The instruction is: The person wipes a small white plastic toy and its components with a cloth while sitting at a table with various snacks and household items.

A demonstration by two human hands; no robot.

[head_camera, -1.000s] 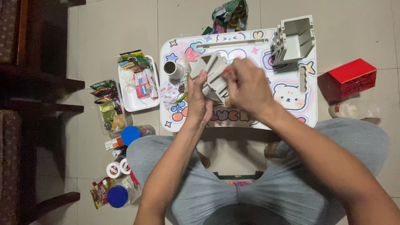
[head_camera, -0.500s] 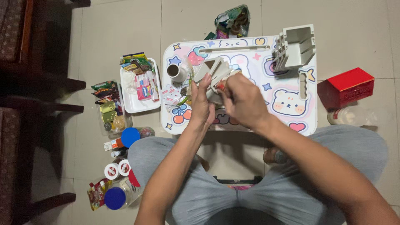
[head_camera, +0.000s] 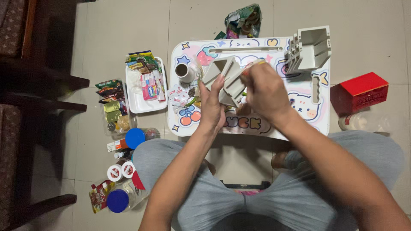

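Note:
My left hand (head_camera: 211, 107) grips a grey plastic organizer with compartments (head_camera: 225, 78), held tilted above the small lap table (head_camera: 299, 119). My right hand (head_camera: 266, 92) is closed around a small thin item with an orange tip (head_camera: 252, 66) at the organizer's upper right edge. A second, larger grey organizer (head_camera: 310, 49) stands on the table's far right corner. A small cup (head_camera: 185, 72) and loose sachets (head_camera: 177, 94) lie on the table to the left of my hands.
A white tray with packets (head_camera: 143, 83) sits on the floor left of the table, beside a clear box of tins (head_camera: 112, 112) and blue-lidded jars (head_camera: 136, 137). A red box (head_camera: 361, 90) and a clear bottle (head_camera: 364, 122) lie at right. Dark chair legs (head_camera: 38, 81) stand at left.
My right hand has lifted from the organizer's lower side to its upper right edge, bringing the thin orange-tipped item up. The organizer has tilted slightly in my left hand.

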